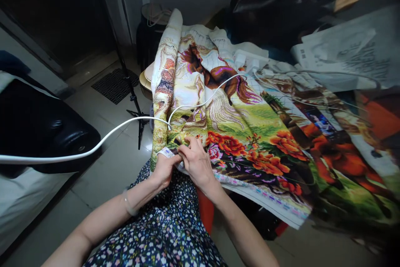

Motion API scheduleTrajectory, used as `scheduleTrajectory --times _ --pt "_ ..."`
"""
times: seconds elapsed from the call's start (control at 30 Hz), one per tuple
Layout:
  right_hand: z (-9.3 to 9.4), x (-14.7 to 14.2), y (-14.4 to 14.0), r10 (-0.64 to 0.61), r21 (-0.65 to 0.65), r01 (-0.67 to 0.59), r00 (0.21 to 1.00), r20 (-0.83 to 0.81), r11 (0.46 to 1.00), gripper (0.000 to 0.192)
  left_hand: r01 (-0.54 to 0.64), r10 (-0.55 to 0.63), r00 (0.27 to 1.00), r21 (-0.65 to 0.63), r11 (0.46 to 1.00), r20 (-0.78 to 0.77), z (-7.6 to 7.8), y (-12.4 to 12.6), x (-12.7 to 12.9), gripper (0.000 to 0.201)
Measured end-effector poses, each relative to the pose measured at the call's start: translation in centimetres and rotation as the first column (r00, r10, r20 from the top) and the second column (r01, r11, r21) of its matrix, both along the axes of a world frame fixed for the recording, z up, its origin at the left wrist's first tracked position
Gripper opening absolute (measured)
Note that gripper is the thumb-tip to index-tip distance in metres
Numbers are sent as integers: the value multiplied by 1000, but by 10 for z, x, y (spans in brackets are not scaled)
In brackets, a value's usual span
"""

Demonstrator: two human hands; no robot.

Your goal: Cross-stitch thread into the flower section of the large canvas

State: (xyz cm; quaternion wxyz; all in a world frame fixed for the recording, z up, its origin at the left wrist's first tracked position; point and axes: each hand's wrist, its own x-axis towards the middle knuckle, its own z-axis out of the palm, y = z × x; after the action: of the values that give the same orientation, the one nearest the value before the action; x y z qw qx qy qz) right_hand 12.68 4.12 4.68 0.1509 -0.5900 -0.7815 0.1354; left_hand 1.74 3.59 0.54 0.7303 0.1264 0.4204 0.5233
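Observation:
A large cross-stitch cloth [228,117] with horses and orange flowers spreads out before me, its left side wound into a thick roll [164,79]. My left hand [165,170] is closed on the cloth's lower edge beside the roll, thumb pointing right. A small white printed label or paper [166,152] shows just above that thumb. Close against it, my right hand [196,162] is pinched over the stitched area, fingertips almost touching the left thumb. Whatever lies between the right fingertips is too small or hidden to make out.
A white cable [125,124] crosses from the left over the roll towards a white power strip [246,61] on the cloth. A phone [320,121] with a lit screen lies on the right. A black tripod [134,96] stands behind left, near a black padded seat [46,125].

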Motion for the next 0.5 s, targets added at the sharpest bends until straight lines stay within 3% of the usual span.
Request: scheduleTrajectory --times 0.3,0.5 --pt "3 20 5 54 -113 -69 990 -132 991 13 29 -30 999 35 999 23 -2 -1 0 30" --pt "-8 5 1 103 -43 -102 994 27 994 14 -14 16 999 40 999 -34 -7 0 0 31"
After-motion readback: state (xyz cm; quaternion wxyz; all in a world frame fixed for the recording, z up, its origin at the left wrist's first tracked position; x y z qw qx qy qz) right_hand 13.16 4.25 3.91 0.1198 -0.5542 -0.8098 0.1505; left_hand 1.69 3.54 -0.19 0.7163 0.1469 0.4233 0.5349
